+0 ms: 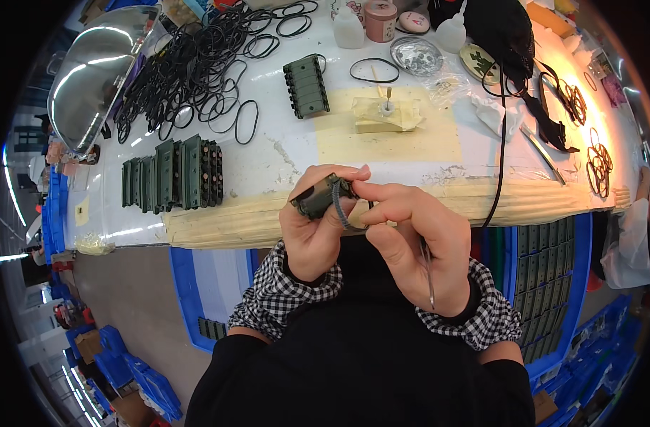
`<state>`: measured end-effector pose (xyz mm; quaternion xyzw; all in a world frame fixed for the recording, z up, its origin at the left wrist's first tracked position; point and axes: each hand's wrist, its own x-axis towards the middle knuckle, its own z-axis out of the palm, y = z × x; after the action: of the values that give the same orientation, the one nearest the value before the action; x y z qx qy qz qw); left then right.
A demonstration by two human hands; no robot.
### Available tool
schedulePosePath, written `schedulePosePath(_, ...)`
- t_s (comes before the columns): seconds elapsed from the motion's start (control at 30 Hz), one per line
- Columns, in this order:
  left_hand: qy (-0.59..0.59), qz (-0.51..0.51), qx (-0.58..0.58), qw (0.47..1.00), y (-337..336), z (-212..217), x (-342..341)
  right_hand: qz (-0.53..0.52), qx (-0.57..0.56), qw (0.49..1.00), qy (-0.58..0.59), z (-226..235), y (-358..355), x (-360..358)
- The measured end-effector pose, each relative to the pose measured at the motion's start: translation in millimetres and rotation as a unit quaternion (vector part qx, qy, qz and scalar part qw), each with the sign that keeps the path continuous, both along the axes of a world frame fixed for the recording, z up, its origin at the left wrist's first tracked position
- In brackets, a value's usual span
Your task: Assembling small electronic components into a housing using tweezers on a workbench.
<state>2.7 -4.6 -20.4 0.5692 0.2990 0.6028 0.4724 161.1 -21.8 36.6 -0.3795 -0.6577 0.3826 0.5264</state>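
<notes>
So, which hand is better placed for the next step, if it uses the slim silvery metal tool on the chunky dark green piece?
Right, probably: the right hand holds the tool and is close to the piece; the left hand is occupied, gripping that piece.

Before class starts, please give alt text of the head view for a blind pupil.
A person's left hand holds a dark green part with a grey band; the right hand, a slim metal tool against its palm, is at the part's end. Beyond, thin black loops lie on a white table.
</notes>
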Motion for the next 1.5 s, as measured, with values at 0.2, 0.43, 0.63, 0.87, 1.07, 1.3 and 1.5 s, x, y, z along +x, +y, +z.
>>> schedulePosePath(0.2, -0.229, -0.154, -0.134, 0.952, -6.3, 6.0, 6.2, -0.087, 0.068, 0.992, -0.065, -0.1, 6.5, -4.7)
schedulePosePath(0.43, -0.235, -0.154, -0.183, 0.942, -14.4, 13.8, 5.0, -0.103, 0.128, 0.983, -0.087, -11.3, 9.8, -6.0)
schedulePosePath(0.63, -0.244, -0.145, -0.196, 0.939, -18.0, 13.0, 4.9, -0.115, 0.153, 0.973, -0.129, -9.8, 7.1, -6.6)
schedulePosePath(0.87, -0.277, -0.171, -0.225, 0.919, -16.5, 12.4, 2.4, -0.091, 0.112, 0.982, -0.119, -5.3, 4.2, -5.5)
schedulePosePath(1.07, -0.287, -0.164, -0.235, 0.914, -18.6, 11.5, 3.7, -0.089, 0.115, 0.982, -0.116, -6.9, 4.0, -5.0)
schedulePosePath(1.3, -0.275, -0.132, -0.257, 0.917, -21.2, 14.1, 6.2, -0.102, 0.121, 0.978, -0.139, -5.0, 1.9, -5.2)
schedulePosePath(1.5, -0.306, -0.176, -0.278, 0.893, -21.5, 14.4, 3.3, -0.04, 0.018, 0.993, -0.107, 3.3, 2.1, 4.2)
